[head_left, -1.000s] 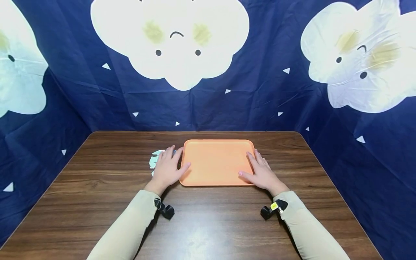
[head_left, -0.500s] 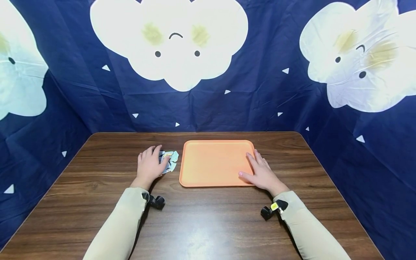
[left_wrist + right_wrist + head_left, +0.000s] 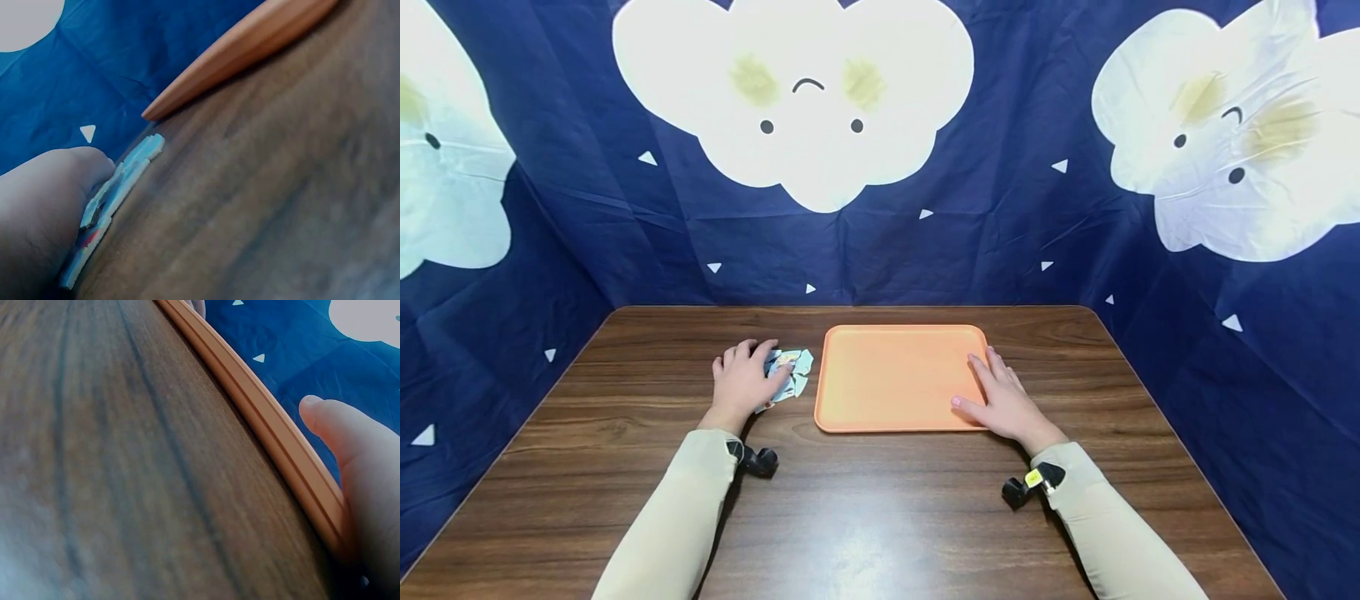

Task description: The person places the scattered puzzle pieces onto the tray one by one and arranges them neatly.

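Note:
My left hand (image 3: 742, 379) lies over the left part of a small cluster of flat, light-blue printed pieces (image 3: 802, 362), which look like jigsaw puzzle pieces. Its fingers are spread and lightly bent, and they hide some of the pieces. From the left wrist, the thumb (image 3: 69, 178) is right at the thick-edged pieces (image 3: 134, 165), which lie close together on the wood. An orange rectangular tray (image 3: 898, 379) sits to their right. At its right rim rests my right hand (image 3: 1011, 404), fingers extended along the edge and thumb over the front corner.
The brown wooden table (image 3: 865, 517) spreads around the tray and pieces. Behind it hangs a dark blue cloth (image 3: 842, 267) with white clouds, which also covers both sides. A small black camera is strapped to each wrist.
My left hand has left the tray's left rim and moved left onto the pieces, uncovering their right part. The right hand and the tray have stayed in place.

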Tool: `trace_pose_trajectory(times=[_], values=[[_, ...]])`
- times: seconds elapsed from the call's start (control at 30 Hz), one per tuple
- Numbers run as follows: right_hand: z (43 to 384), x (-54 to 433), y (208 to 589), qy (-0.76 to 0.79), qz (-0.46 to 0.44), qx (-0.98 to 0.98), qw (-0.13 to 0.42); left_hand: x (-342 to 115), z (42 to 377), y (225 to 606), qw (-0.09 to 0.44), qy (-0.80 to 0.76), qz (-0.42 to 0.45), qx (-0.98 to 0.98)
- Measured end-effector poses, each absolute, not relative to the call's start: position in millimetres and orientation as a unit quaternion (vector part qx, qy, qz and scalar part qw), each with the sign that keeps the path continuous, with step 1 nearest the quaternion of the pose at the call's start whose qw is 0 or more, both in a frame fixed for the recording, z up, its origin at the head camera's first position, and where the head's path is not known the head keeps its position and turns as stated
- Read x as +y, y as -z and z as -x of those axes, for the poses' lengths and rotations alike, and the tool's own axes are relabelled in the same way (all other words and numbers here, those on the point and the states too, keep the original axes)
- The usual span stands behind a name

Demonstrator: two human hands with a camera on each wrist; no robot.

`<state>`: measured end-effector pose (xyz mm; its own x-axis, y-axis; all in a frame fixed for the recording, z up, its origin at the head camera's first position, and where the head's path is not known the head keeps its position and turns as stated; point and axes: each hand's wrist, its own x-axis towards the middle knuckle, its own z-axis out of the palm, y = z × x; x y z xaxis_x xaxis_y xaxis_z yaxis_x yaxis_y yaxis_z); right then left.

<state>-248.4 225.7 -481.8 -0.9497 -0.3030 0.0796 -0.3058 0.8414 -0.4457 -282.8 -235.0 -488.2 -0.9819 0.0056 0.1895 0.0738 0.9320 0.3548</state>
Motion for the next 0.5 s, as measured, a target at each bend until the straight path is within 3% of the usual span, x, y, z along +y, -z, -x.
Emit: trace_pose_trajectory(times=[0.5], values=[[251.2,227.8,485.1,-0.231,-0.167,-0.958,0.007,-233.7,289.1,487.6,0.083,0.156,0.051,-0.983]])
